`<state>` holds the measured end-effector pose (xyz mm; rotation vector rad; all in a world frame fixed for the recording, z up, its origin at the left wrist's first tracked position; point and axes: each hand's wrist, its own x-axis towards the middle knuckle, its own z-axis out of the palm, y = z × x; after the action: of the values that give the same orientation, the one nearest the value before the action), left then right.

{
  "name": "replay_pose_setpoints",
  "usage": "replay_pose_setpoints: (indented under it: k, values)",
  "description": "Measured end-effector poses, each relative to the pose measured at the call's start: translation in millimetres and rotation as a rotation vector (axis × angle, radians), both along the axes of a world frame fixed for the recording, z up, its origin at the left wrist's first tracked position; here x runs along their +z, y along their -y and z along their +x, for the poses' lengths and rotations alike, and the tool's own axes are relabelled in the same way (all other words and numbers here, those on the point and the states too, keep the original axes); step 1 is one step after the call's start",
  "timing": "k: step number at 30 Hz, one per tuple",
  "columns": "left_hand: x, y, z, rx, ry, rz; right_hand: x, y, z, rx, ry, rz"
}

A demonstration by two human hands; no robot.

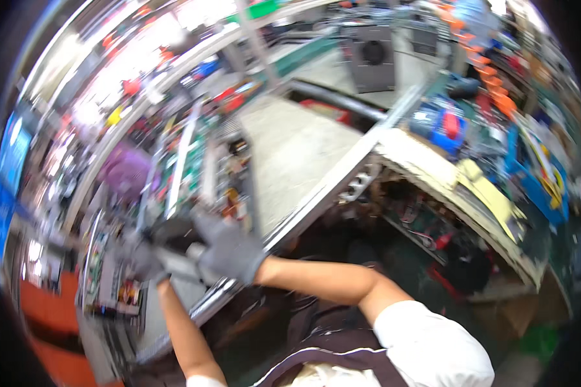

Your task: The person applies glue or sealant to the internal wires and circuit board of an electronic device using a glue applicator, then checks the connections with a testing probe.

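The pale workbench (300, 145) was the largest thing I saw, with small mixed parts (234, 193) along its left side. The gloved right hand (229, 248) and left hand (141, 259) were over there — fingers blurred, I could not tell their grip — and between them was one dark object (173, 233).

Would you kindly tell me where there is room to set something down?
The pale benchtop, between the small parts on its left and the metal rail on its right, looks bare. A smaller patch lies left of the dark grey box. It is crowded around the left hand and the blue items.
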<state>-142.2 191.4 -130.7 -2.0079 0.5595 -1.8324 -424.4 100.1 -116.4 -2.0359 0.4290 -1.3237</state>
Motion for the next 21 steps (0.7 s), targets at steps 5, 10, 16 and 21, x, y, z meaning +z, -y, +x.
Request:
replay_pose_setpoints:
  k: [5,10,16,21]
  values:
    - [23.3,-48.0,14.9,-0.601,-0.738,-0.748,17.4,-31.9,7.5,0.331,-0.08,0.226]
    - [-30.2,-51.0,127.0,-0.514,-0.258,-0.191,8.3,-44.8,24.6,0.397,-0.06,0.206]
    - [8.1,-24.4,87.9,-0.47,-0.645,-0.255,-3.3,-70.4,61.9,0.506,0.012,0.176]
    - [12.8,4.1,77.6,-0.669,-0.651,-0.2,-30.5,-38.8,20.6,0.667,-0.095,0.201]
